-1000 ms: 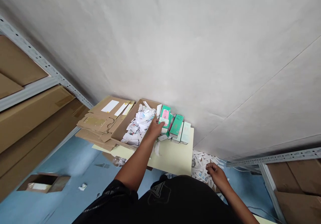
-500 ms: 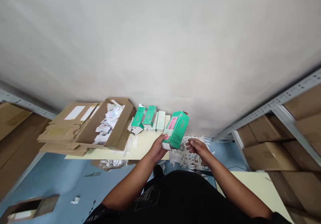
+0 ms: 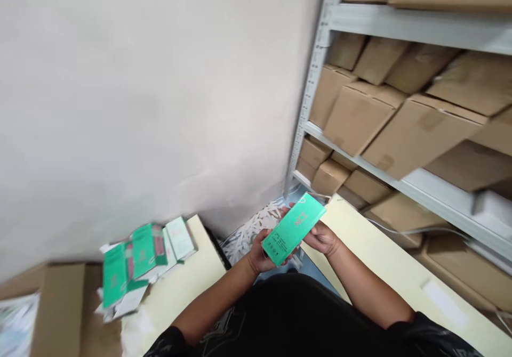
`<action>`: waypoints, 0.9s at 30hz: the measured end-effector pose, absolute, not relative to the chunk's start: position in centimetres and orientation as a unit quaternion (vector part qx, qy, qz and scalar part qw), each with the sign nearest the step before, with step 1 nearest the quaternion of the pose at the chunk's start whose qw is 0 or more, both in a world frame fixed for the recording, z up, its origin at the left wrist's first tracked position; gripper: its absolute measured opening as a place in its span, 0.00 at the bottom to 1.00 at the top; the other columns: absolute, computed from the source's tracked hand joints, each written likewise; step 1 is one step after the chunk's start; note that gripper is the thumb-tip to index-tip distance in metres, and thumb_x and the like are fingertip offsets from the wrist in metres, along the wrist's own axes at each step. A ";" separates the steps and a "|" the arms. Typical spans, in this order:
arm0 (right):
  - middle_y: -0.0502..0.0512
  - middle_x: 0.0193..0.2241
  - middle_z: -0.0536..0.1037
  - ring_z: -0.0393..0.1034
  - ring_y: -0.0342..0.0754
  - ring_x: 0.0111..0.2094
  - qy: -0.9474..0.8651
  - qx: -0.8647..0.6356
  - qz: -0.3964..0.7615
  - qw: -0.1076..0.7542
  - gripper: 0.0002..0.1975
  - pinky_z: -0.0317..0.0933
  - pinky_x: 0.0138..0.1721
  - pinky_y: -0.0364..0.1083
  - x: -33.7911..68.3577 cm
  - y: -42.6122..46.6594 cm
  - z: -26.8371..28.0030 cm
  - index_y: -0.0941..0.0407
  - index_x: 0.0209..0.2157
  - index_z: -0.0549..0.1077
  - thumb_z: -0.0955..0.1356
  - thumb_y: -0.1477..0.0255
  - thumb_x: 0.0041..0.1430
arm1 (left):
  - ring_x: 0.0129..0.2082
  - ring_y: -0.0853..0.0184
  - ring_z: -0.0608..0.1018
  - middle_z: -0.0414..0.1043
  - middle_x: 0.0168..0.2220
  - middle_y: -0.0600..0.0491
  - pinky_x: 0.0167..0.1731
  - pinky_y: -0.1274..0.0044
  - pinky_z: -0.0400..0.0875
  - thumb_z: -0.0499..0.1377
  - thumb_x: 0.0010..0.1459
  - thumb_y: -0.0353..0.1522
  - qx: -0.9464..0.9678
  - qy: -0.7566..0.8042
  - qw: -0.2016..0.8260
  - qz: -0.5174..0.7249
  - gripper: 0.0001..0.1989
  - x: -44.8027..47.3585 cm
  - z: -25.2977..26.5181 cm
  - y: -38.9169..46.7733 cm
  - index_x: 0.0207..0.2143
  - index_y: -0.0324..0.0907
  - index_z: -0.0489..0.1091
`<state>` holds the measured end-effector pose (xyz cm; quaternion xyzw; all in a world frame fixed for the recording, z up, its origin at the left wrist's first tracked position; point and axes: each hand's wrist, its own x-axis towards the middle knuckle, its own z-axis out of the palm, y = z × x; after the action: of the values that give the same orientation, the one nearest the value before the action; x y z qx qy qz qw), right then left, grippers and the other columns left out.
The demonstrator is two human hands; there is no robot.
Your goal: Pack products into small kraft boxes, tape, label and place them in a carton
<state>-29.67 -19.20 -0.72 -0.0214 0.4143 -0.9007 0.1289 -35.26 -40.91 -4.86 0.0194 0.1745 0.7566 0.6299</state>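
Observation:
A green carton (image 3: 295,228) with small printed text is held out in front of my body, tilted up to the right. My left hand (image 3: 262,251) grips its lower left end, with fingers partly under it. On the carton's right side, my right hand (image 3: 321,238) is closed round the edge, its fingers partly hidden behind the box. More green cartons (image 3: 144,250) with open flaps lie on the pale table (image 3: 186,287) to the left, beside a whitish box (image 3: 181,238).
White paper strips (image 3: 256,226) cover the floor in the corner. A metal shelf rack (image 3: 420,186) full of brown cardboard boxes (image 3: 362,114) stands at right. A second pale table (image 3: 380,250) runs below it. At lower left is an open cardboard box (image 3: 60,309) holding white papers.
My view has swung right, toward the shelves. My right hand, apart from the carton before, now holds it too. The carton has turned so its green printed side faces up.

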 end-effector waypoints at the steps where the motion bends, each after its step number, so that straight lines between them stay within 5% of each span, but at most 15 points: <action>1: 0.54 0.32 0.83 0.74 0.51 0.29 0.417 -0.012 -0.902 0.110 0.30 0.68 0.35 0.51 -28.6 -18.8 -0.5 0.53 0.46 0.78 0.80 0.54 0.43 | 0.35 0.58 0.80 0.77 0.53 0.35 0.27 0.75 0.65 0.58 0.54 0.53 0.032 0.172 0.657 0.733 0.37 -35.4 -4.9 -40.0 0.56 0.33 0.74; 4: 0.51 0.25 0.80 0.69 0.48 0.22 0.439 0.044 -0.897 0.027 0.25 0.66 0.28 0.48 -25.4 -18.0 0.1 0.56 0.44 0.78 0.77 0.55 0.48 | 0.38 0.55 0.80 0.76 0.54 0.34 0.30 0.73 0.67 0.56 0.55 0.55 0.055 0.185 0.719 0.668 0.38 -35.3 -5.2 -36.7 0.56 0.35 0.73; 6: 0.53 0.29 0.82 0.73 0.51 0.26 0.468 0.110 -0.874 -0.072 0.25 0.68 0.29 0.49 -23.3 -17.4 0.4 0.56 0.46 0.77 0.77 0.57 0.49 | 0.41 0.53 0.81 0.77 0.50 0.35 0.35 0.70 0.70 0.56 0.56 0.55 0.058 0.221 0.746 0.625 0.36 -34.9 -6.0 -34.1 0.54 0.35 0.74; 10: 0.56 0.38 0.84 0.77 0.58 0.44 0.526 0.240 -0.770 -0.268 0.28 0.72 0.45 0.55 -19.4 -15.1 0.0 0.54 0.49 0.76 0.78 0.59 0.47 | 0.34 0.58 0.79 0.78 0.39 0.41 0.34 0.70 0.72 0.54 0.59 0.56 0.048 0.413 0.723 0.551 0.32 -34.1 -8.1 -28.7 0.46 0.37 0.74; 12: 0.56 0.39 0.83 0.78 0.58 0.44 0.555 0.303 -0.707 -0.316 0.29 0.72 0.48 0.57 -17.3 -13.4 -1.1 0.54 0.47 0.75 0.80 0.60 0.44 | 0.32 0.62 0.77 0.77 0.35 0.45 0.32 0.72 0.71 0.54 0.61 0.53 0.060 0.572 0.630 0.523 0.27 -34.0 -8.6 -26.4 0.41 0.39 0.73; 17: 0.58 0.45 0.82 0.78 0.58 0.44 0.640 0.423 -0.557 -0.318 0.36 0.72 0.48 0.57 -12.1 -8.3 -6.1 0.53 0.52 0.70 0.81 0.62 0.41 | 0.39 0.63 0.78 0.77 0.38 0.50 0.43 0.72 0.73 0.59 0.62 0.40 0.379 0.699 0.340 0.503 0.11 -33.3 -5.5 -21.0 0.37 0.43 0.75; 21: 0.59 0.47 0.81 0.77 0.59 0.47 0.707 0.463 -0.465 -0.263 0.34 0.71 0.48 0.55 -9.3 -4.5 -10.2 0.53 0.53 0.68 0.78 0.63 0.45 | 0.39 0.65 0.78 0.76 0.41 0.51 0.45 0.73 0.73 0.57 0.65 0.36 0.629 0.608 0.302 0.379 0.12 -30.3 -2.9 -15.2 0.44 0.45 0.79; 27: 0.58 0.45 0.79 0.77 0.57 0.43 0.766 0.423 -0.441 -0.198 0.30 0.71 0.44 0.54 -7.4 0.1 -15.0 0.53 0.52 0.68 0.76 0.63 0.48 | 0.53 0.58 0.76 0.72 0.55 0.47 0.56 0.68 0.71 0.59 0.64 0.34 0.674 0.664 0.245 0.211 0.18 -25.8 -5.2 -7.4 0.56 0.46 0.75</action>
<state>-7.37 0.14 -15.04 0.4230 0.7665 -0.4409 -0.1979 -25.85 -7.38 -5.16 0.6742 0.6641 0.2109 0.2449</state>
